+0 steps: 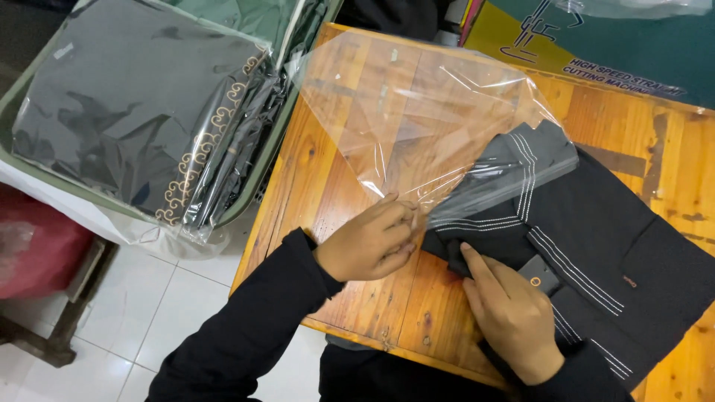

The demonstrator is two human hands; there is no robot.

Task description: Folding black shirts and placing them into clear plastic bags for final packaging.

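Note:
A folded black garment with white stitched stripes lies on a wooden table. A clear plastic bag covers its collar end and spreads out to the left. My left hand pinches the bag's open edge beside the garment's corner. My right hand presses on the garment's near corner, forefinger stretched out, next to a small black tag.
A green bin at the left holds several bagged dark garments with tan embroidery. A yellow and green cardboard box stands at the back right. White floor tiles and something red show at the lower left.

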